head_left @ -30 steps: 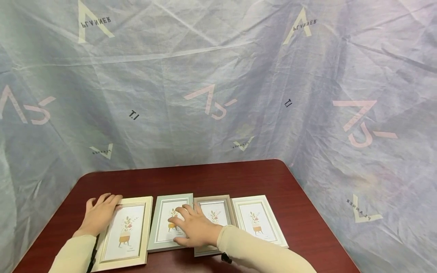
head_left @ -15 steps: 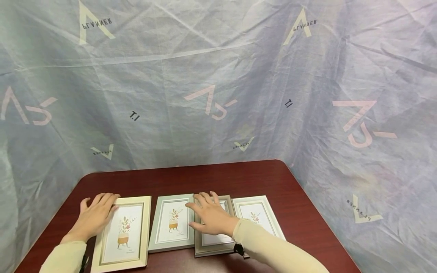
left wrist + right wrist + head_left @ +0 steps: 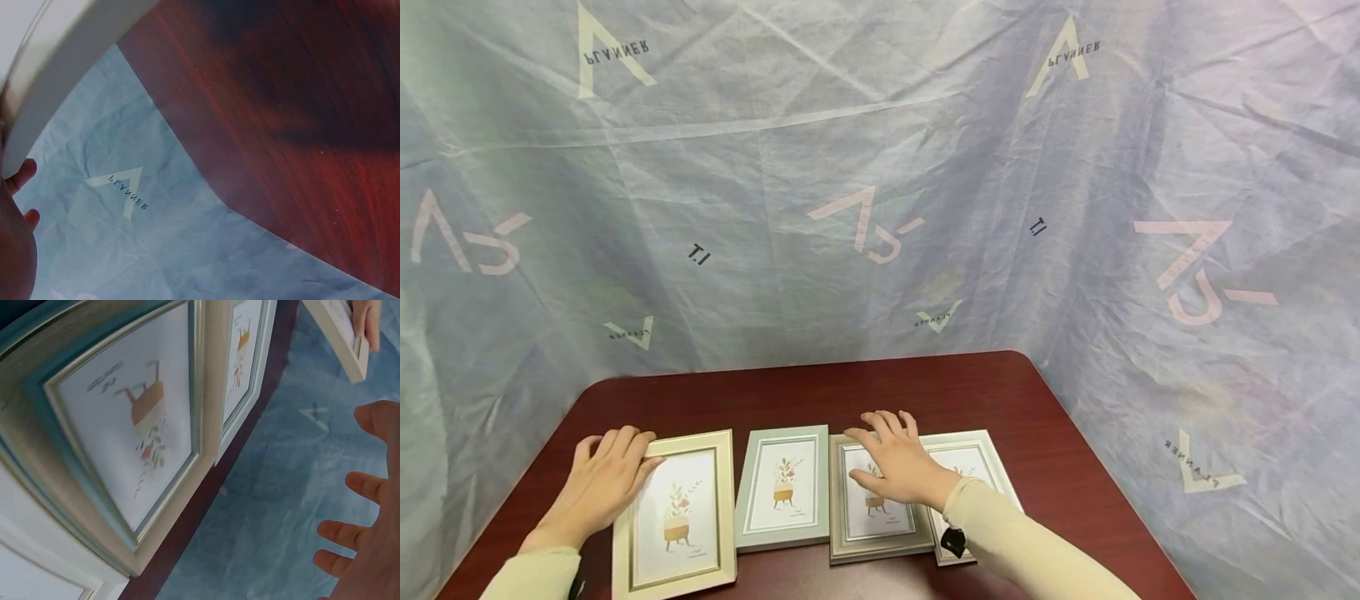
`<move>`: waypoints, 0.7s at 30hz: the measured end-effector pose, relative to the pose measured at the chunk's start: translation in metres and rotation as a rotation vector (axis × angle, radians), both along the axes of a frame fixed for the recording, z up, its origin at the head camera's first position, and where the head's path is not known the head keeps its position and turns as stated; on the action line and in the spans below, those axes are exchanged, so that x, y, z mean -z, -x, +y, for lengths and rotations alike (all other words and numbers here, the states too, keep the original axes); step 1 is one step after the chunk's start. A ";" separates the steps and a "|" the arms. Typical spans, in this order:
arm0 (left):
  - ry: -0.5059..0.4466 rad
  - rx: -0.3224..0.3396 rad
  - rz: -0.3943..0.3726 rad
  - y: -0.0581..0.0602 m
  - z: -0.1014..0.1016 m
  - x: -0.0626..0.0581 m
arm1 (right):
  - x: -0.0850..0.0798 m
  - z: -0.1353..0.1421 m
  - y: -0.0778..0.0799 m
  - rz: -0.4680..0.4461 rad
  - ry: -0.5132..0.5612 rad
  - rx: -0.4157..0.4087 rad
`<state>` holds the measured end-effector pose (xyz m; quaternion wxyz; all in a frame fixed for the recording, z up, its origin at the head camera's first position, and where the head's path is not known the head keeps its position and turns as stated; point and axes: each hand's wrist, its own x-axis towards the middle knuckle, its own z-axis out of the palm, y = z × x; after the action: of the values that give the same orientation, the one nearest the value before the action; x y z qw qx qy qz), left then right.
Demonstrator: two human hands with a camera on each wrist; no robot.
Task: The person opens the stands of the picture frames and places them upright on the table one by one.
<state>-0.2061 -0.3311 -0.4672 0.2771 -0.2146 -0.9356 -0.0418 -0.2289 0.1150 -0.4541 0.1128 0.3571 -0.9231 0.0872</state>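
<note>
At the left end of the row, my left hand [image 3: 597,487] grips a cream picture frame [image 3: 679,521] by its upper left corner, the thumb over the front border. The left wrist view has this frame's edge [image 3: 59,81] standing off the table. My right hand [image 3: 904,462], fingers spread, is over a taupe picture frame [image 3: 880,548] and holds nothing. In the right wrist view its fingers are apart from the frames. A pale green frame [image 3: 784,533] lies to the left of the taupe one. A white frame [image 3: 996,454] lies to the right, partly hidden by the right forearm.
All the frames show a flower-pot print. They are on a dark red wooden table [image 3: 820,392] with rounded far corners. Grey printed cloth [image 3: 790,275] hangs round the table's back and sides. The taupe frame sits against both the green and the white one.
My right hand has moved right, from over the green frame to the taupe one, uncovering the green frame. My left hand has shifted slightly left and keeps its hold on the cream frame.
</note>
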 end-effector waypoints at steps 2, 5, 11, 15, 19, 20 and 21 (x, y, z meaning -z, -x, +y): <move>0.009 0.009 0.007 -0.001 0.002 -0.002 | 0.000 0.005 0.000 -0.003 0.021 0.000; 0.020 0.023 0.018 -0.001 0.003 -0.004 | 0.001 0.010 0.000 -0.014 0.045 -0.002; 0.044 0.048 0.010 0.000 0.002 -0.007 | 0.004 0.011 0.001 -0.032 0.041 0.004; 0.068 0.079 -0.001 0.001 0.003 -0.011 | 0.005 0.012 0.001 -0.010 0.045 -0.002; 0.091 0.113 0.013 0.001 0.005 -0.021 | -0.001 0.015 0.001 0.007 0.045 -0.003; 0.090 0.122 0.021 0.001 0.005 -0.025 | -0.002 0.016 0.002 0.012 0.044 -0.001; 0.088 0.134 0.032 0.001 0.006 -0.029 | -0.004 0.017 0.002 0.015 0.044 0.002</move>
<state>-0.2073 -0.3248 -0.4385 0.2791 -0.2895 -0.9154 -0.0158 -0.2311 0.1320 -0.4497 0.1276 0.3544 -0.9204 0.1049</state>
